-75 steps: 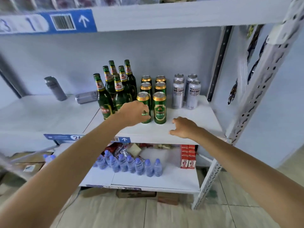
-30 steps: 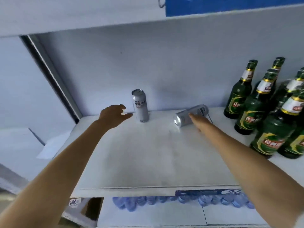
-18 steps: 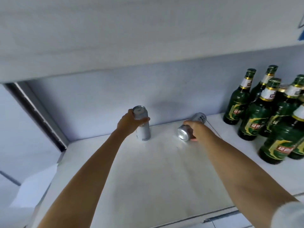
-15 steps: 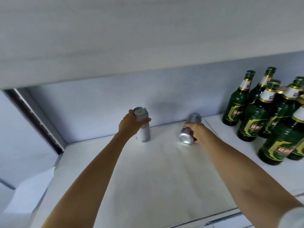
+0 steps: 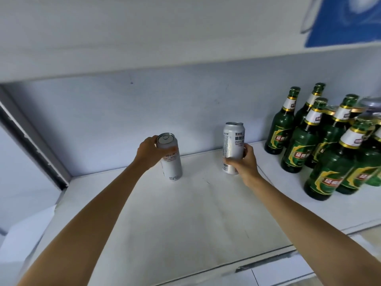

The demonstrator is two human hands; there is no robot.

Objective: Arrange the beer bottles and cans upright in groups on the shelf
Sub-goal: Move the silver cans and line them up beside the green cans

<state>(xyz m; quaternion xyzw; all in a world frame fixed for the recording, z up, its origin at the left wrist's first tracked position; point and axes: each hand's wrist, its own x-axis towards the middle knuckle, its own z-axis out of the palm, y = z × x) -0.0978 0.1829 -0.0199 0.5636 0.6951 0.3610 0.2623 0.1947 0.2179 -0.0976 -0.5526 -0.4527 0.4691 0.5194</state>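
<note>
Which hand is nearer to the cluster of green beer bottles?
The right hand, gripping a silver can just left of the green beer bottles. The left hand grips another silver can farther left, with the right-hand can between it and the bottles.

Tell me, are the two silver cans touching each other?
Apart. The head view shows bare white shelf between the left can and the right can.

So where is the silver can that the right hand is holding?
The right hand holds the silver can upright near the back of the white shelf, between the other silver can and the green beer bottles.
</note>
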